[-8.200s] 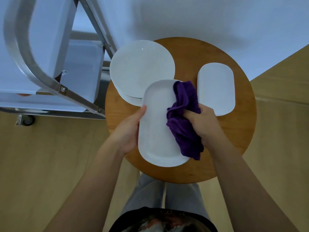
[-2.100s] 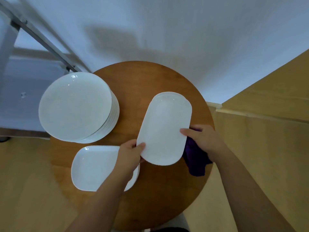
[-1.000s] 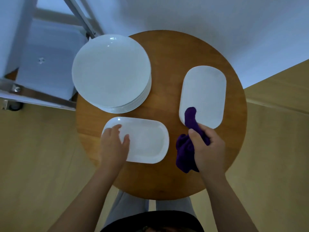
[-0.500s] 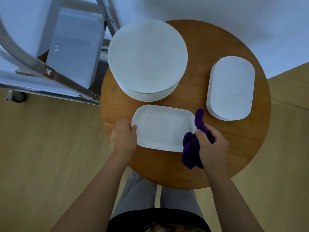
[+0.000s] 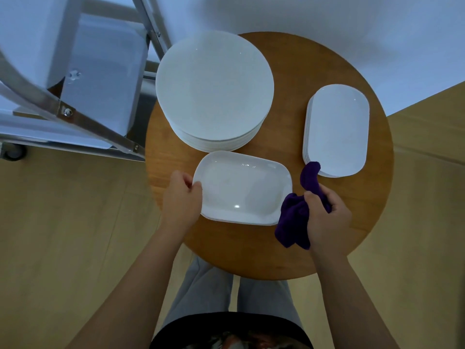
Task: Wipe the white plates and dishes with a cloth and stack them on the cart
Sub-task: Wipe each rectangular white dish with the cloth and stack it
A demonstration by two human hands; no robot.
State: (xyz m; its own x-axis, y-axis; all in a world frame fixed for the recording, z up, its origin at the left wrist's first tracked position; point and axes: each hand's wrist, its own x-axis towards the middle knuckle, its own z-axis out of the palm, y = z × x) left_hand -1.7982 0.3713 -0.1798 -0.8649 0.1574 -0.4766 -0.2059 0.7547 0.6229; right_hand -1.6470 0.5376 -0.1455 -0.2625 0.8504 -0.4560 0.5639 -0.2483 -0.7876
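Round table: dish btwn hands, L gripping edge, R w/ cloth.

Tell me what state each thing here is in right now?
Rectangular dish: face up, gripped at its left edge.
Left hand: holding the dish.
Right hand: gripping the cloth.
Purple cloth: bunched, beside the dish.
Round plates: stacked.
Oblong plates: stacked.

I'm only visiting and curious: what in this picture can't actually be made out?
All in the head view:
- Stack of round white plates: its count, since only rim edges show at the side.
- Metal cart: cut off by the left and top edges, so what it carries is unseen.
- Right hand: its grip on the purple cloth hides the fingertips.
- White rectangular dish: stains too small to see.
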